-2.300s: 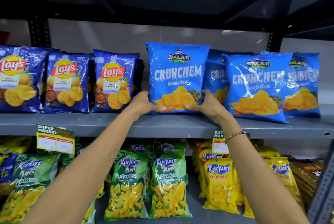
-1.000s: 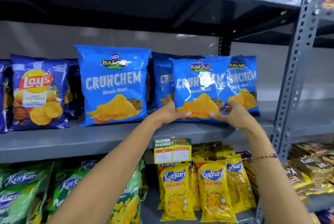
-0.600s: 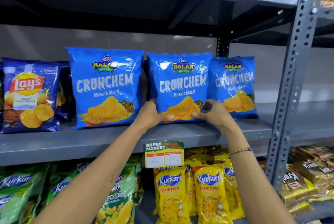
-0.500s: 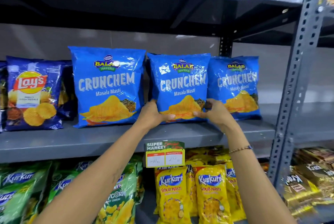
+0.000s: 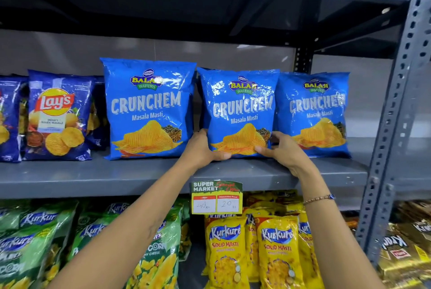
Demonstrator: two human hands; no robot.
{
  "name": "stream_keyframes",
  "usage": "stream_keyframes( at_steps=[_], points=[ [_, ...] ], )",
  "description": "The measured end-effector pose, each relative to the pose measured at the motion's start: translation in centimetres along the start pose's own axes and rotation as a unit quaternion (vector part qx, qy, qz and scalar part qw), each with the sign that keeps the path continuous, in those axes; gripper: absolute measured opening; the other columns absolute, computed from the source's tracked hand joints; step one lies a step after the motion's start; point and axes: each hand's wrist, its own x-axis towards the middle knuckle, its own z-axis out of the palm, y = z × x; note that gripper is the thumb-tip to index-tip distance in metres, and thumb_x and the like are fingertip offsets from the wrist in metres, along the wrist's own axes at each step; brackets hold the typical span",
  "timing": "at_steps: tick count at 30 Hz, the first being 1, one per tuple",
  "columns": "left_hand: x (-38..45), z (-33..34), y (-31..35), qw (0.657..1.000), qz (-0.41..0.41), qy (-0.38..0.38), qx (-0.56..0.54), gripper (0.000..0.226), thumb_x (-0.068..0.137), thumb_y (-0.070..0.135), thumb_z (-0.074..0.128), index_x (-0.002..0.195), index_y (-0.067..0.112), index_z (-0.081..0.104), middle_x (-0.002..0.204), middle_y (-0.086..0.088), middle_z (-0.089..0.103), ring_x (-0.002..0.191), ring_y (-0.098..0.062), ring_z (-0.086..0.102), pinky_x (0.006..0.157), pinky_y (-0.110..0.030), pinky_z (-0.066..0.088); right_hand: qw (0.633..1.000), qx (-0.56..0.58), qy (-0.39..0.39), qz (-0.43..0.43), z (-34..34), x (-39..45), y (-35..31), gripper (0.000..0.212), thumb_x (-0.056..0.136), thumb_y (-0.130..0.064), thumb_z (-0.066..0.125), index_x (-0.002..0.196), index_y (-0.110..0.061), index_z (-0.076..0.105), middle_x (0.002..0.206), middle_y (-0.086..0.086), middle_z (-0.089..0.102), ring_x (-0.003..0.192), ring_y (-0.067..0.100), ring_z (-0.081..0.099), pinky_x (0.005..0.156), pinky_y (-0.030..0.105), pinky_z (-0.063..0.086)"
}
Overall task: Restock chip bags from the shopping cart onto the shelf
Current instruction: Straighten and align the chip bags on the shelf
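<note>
Head cam is basically all grey shelf (image 5: 140,176), the metal rack kind, and the middle tier looks pretty well stocked: Lay's bags (image 5: 58,116) on the left, then three blue Crunchem bags in a row facing out. The left Crunchem bag (image 5: 147,106) and the right Crunchem bag (image 5: 314,111) stand upright on their own, and the middle Crunchem bag (image 5: 240,106) is the one in hand, upright with its bottom edge about on the shelf and just beside its neighbours. So I'd say this bag is as good as placed, only needs squaring up and letting go. The cart isn't in view, so no idea how many bags are left. Lower tier has green and yellow Kurkure packs (image 5: 277,249) and a price tag (image 5: 217,197) hangs off the shelf lip. Left hand (image 5: 200,148) grips the bag's lower left corner, right hand (image 5: 284,151) the lower right, thumbs across the front, fingers curled round behind it
</note>
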Motion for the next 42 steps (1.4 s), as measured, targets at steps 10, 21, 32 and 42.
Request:
stream_keyframes(
  at_steps=[10,21,32,42],
  points=[
    [0.1,0.2,0.1,0.998,-0.007,0.001,0.061,0.087,0.060,0.041,0.085,0.129,0.010,0.042,0.134,-0.011,0.049,0.124,-0.028,0.047,0.101,-0.042,0.044,1.000,-0.022,0.005,-0.002,0.2,-0.3,-0.3,0.060,0.076,-0.030,0.076,0.127,-0.011,0.051,0.132,0.008,0.056,0.125,0.026,0.048,0.100,0.039,0.040],
    [-0.1,-0.1,0.0,0.999,-0.018,-0.002,0.036,0.083,0.059,0.038,0.087,0.125,0.010,0.044,0.133,-0.010,0.051,0.122,-0.027,0.049,0.100,-0.044,0.045,0.999,-0.041,0.031,-0.005,0.2,-0.6,-2.0,0.073,0.073,-0.032,0.077,0.131,-0.003,0.044,0.130,0.012,0.057,0.110,0.023,0.053,0.086,0.033,0.042],
    [0.0,0.1,-0.1,0.999,-0.012,0.009,0.044,0.079,0.061,0.037,0.086,0.122,0.009,0.046,0.129,-0.011,0.053,0.118,-0.027,0.050,0.097,-0.041,0.046,0.997,-0.043,0.060,0.006,0.7,-1.1,-1.0,0.068,0.072,-0.031,0.079,0.129,-0.007,0.049,0.130,0.012,0.057,0.117,0.028,0.053,0.096,0.041,0.045],
    [-2.8,-1.2,-0.2,0.991,0.036,0.085,0.102,0.079,0.067,0.033,0.082,0.130,0.007,0.042,0.127,-0.013,0.053,0.114,-0.029,0.054,0.093,-0.039,0.047,0.991,-0.079,0.105,0.028,1.3,-3.0,-1.8,0.081,0.073,-0.033,0.078,0.137,-0.003,0.037,0.137,0.018,0.048,0.124,0.032,0.048,0.101,0.045,0.043]
  ],
)
